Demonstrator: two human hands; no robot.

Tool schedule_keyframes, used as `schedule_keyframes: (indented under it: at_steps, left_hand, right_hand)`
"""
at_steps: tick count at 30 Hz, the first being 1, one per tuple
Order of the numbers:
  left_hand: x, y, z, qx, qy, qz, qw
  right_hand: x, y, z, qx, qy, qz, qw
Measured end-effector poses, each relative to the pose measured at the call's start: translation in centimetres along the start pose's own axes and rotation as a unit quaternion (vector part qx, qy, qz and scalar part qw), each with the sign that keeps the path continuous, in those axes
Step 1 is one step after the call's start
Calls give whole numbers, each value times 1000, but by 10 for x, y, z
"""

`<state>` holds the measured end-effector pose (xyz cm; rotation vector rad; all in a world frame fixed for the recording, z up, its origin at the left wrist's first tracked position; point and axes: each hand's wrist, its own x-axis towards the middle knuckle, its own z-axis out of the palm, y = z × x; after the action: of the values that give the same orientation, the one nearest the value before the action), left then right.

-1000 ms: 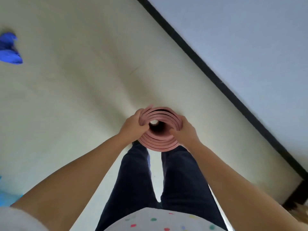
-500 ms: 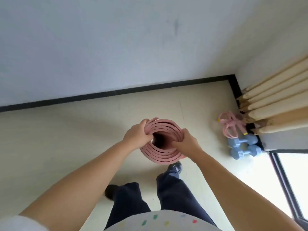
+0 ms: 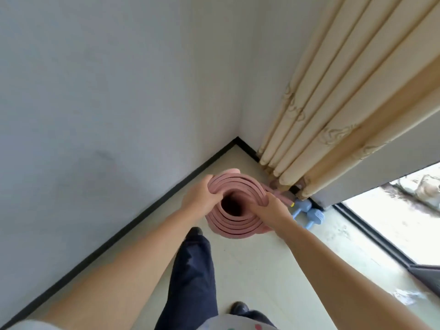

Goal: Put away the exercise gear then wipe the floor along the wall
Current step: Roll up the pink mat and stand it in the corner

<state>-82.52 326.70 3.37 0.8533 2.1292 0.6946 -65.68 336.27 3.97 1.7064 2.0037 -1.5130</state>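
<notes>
The room corner was formed by the grey wall (image 3: 107,91) and the curtain (image 3: 345,110), with black skirting along the pale floor (image 3: 273,270); the rolled pink mat (image 3: 235,225) was held on end above the floor just short of that corner, its open core facing the camera. Left hand (image 3: 198,198) and right hand (image 3: 271,211) each gripped the top rim, fingers curled over the coils, thumbs on opposite sides. Judgement: the roll should be lowered upright into the corner with both grips kept tight so the coils do not spring loose, clear of the blue dumbbells (image 3: 309,211) near the curtain's foot.
</notes>
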Motion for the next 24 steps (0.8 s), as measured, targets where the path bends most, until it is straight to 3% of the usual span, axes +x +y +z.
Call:
schedule_keyframes:
  at_steps: [4,7,13,19,24]
  left_hand:
    - [85,38,-12,-136,-74,-66,986]
    - [136,66,-14,-176,-132,-108,969]
    - [240,108,-6,-94,-90,-107,986]
    - [343,139,1,-76,-74,-94,990]
    - [429,149,12,-59,-35,-109,992]
  right_hand:
    - [55,-33,-26,110,65,61,990]
    - [91,-56,-37,161,91,81,979]
    - [187,-81,-66,236,120,95,959]
    - [304,-100,-103,200,80,92,972]
    - [406,-104,-106,250,45,124,959]
